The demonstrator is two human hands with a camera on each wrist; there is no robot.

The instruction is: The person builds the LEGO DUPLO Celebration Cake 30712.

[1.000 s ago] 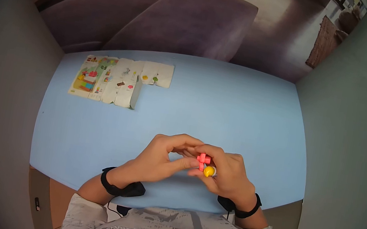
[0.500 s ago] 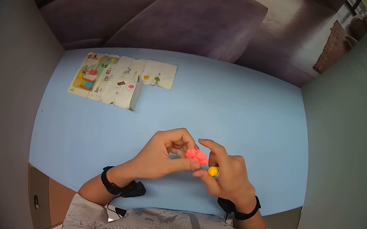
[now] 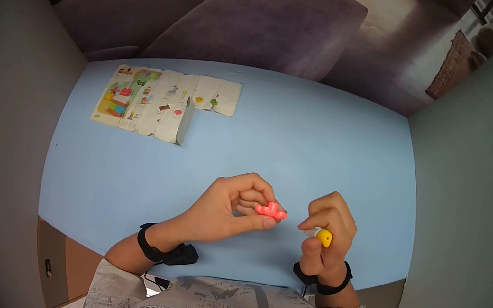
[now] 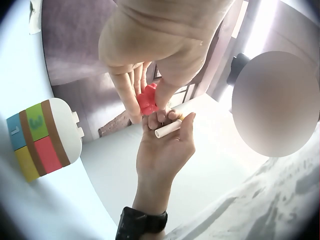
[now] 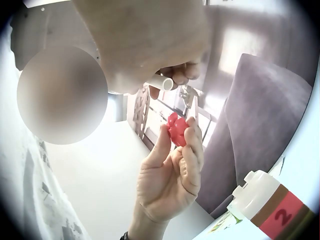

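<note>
My left hand (image 3: 220,215) pinches a pink flower-shaped toy piece (image 3: 271,211) between thumb and fingers. The same piece (image 4: 148,99) looks red and lobed in the left wrist view. Opposite it, to the right, my right hand (image 3: 332,224) holds a small toy candle, with a yellow flame tip (image 3: 324,238) and a white tube (image 4: 168,129). The tube lies across the curled fingers, its hollow end (image 5: 167,85) showing in the right wrist view. A gap separates the two hands, both raised above the table.
A creased picture sheet (image 3: 167,121) lies at the back left of the blue table (image 3: 301,137). Only the wrist views show a layered toy block (image 4: 64,127) with a white studded end, brown bands and numbered coloured squares. Grey walls (image 3: 480,180) stand at both sides.
My hands have drawn apart. My right hand has moved right with the candle and turned, its fingers curling more. The pink flower piece stays in my left hand, tilted differently.
</note>
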